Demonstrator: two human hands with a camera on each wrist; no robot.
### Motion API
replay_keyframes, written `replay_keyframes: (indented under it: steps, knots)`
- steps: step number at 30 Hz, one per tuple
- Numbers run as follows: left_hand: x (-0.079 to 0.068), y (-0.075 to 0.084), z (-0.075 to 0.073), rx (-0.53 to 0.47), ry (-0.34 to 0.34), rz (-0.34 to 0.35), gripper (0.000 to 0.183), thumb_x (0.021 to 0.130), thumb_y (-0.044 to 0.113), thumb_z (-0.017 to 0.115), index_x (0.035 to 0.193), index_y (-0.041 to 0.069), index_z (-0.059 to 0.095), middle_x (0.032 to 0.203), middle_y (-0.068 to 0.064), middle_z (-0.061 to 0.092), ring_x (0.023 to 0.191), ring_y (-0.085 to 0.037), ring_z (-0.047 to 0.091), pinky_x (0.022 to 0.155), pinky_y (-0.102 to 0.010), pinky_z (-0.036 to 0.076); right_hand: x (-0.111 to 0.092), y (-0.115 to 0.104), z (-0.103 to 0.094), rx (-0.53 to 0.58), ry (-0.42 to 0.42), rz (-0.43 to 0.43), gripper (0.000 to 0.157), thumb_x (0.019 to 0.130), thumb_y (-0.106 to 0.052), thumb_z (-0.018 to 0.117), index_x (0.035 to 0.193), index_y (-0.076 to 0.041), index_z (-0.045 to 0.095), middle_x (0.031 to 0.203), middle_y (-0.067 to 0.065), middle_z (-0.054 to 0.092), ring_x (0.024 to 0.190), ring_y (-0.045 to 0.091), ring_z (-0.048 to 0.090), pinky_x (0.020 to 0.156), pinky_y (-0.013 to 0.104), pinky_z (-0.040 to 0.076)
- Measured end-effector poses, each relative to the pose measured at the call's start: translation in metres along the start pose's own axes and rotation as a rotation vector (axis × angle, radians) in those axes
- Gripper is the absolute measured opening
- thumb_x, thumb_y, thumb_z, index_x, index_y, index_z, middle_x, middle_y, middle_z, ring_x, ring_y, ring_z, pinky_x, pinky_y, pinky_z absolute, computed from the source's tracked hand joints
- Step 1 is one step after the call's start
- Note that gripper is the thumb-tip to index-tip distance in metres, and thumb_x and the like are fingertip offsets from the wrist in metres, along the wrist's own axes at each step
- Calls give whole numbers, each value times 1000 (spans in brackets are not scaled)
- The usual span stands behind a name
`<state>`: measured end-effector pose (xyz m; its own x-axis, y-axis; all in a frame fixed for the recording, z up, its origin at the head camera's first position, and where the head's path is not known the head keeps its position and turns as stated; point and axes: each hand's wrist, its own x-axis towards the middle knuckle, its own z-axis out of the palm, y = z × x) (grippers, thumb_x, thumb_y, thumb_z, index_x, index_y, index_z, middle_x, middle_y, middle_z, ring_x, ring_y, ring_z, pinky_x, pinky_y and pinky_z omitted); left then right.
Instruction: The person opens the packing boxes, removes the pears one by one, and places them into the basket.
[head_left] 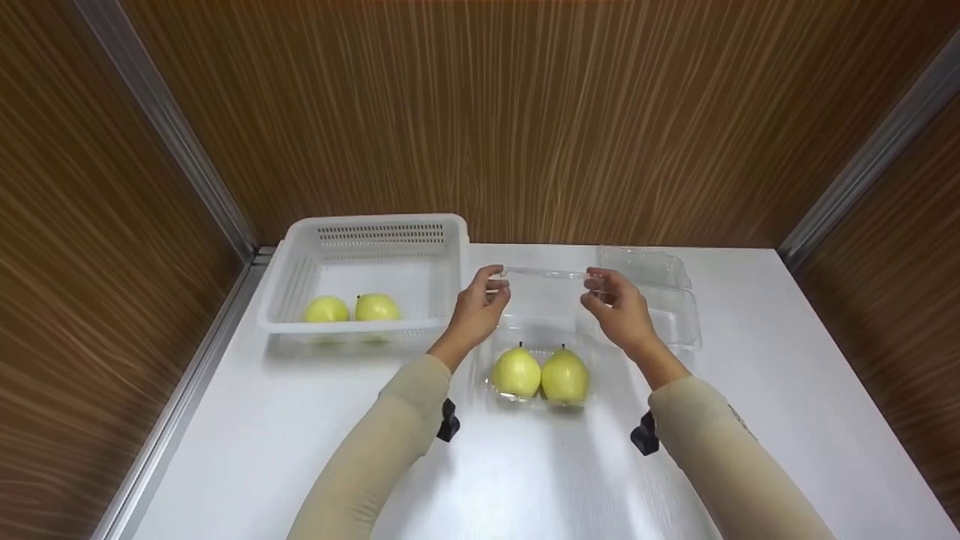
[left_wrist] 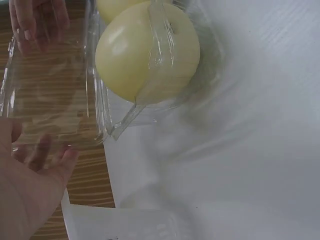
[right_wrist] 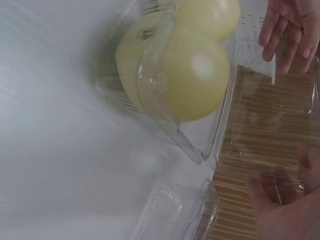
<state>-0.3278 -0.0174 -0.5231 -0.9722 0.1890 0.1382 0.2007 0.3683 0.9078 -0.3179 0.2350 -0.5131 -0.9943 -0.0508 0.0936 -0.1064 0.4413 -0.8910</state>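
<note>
Two yellow pears [head_left: 516, 373] sit side by side in the base of a clear plastic clamshell box [head_left: 534, 403]. Its hinged lid [head_left: 546, 289] stands raised behind them. At the lid's left side my left hand [head_left: 477, 306] grips the edge, thumb and fingers curled about it. My right hand [head_left: 622, 309] holds the opposite edge in the same way. The left wrist view shows the transparent lid [left_wrist: 52, 95] between both hands, beside a pear [left_wrist: 125, 55]. From the right wrist, the lid [right_wrist: 270, 115] appears next to the pears [right_wrist: 195, 70], with my right fingers at its edge.
A white perforated basket [head_left: 360, 328] stands at the left back with two more pears [head_left: 377, 307] inside. Behind my right hand lies another clear box [head_left: 667, 319], its lid up. Wood-grain panels [head_left: 480, 120] enclose the white table [head_left: 247, 450] at the back and sides.
</note>
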Motion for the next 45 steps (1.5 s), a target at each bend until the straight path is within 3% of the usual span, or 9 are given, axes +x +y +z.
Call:
replay_keyframes:
  steps: [5, 9, 15, 20, 25, 28, 33, 40, 45]
  knots:
    - [-2, -2, 7, -8, -36, -12, 63, 104, 19, 48, 159, 16, 17, 144, -17, 50, 129, -35, 54, 107, -42, 46, -1, 4, 4, 52, -14, 44, 67, 97, -7, 57, 156, -12, 25, 142, 21, 52, 131, 39, 51, 107, 47, 46]
    - [-6, -5, 11, 16, -66, -5, 77, 104, 21, 48, 161, 23, -4, 156, -16, 34, 140, -35, 42, 114, -43, 39, -3, 10, 6, 52, -62, 70, 80, 97, -9, 56, 160, -17, 8, 150, 24, 41, 137, 43, 44, 109, 51, 43]
    - [-8, -12, 18, 87, -66, 12, 82, 103, 20, 50, 161, 21, -8, 161, -15, 26, 147, -28, 31, 119, -39, 31, -5, 21, 8, 7, -97, 113, 90, 96, -10, 56, 161, -21, -5, 155, 26, 33, 140, 43, 40, 110, 51, 42]
    - [-7, -17, 22, 176, -75, -6, 76, 102, 20, 51, 161, 9, 5, 159, -20, 26, 148, -32, 27, 122, -41, 22, -6, 21, 12, -116, -98, 81, 84, 95, -6, 57, 160, -8, 4, 157, 29, 27, 141, 46, 36, 113, 50, 39]
    - [-6, -21, 25, 238, -89, -49, 68, 102, 22, 51, 158, 0, 18, 156, -24, 30, 146, -35, 31, 122, -41, 24, -7, 19, 21, -364, -104, 13, 76, 94, -9, 58, 156, 5, 17, 157, 34, 23, 143, 49, 30, 118, 55, 28]
    - [-7, -24, 26, 254, -91, -53, 64, 102, 22, 51, 154, -6, 25, 153, -28, 33, 144, -37, 34, 121, -41, 26, -7, 18, 28, -442, -121, -4, 68, 95, -10, 55, 154, 7, 24, 157, 37, 18, 145, 51, 24, 120, 56, 22]
    - [-8, -30, 23, 268, -86, -51, 56, 102, 19, 48, 147, -13, 36, 146, -33, 43, 139, -41, 40, 119, -43, 31, -8, 16, 39, -478, -141, -33, 53, 99, -9, 46, 148, 9, 37, 156, 40, 14, 145, 51, 23, 119, 56, 23]
    - [-14, -35, 17, 244, -117, -118, 49, 101, 7, 41, 144, -15, 38, 148, -30, 43, 142, -40, 37, 119, -43, 29, -10, 18, 47, -466, -156, -83, 46, 103, -13, 39, 142, 10, 46, 149, 35, 38, 141, 49, 34, 117, 56, 27]
    - [-17, -36, 15, 206, -129, -150, 49, 102, 10, 39, 145, -13, 38, 150, -29, 41, 143, -40, 35, 120, -43, 27, -11, 21, 48, -464, -158, -86, 46, 103, -15, 39, 141, 10, 48, 146, 34, 43, 139, 49, 37, 117, 56, 28]
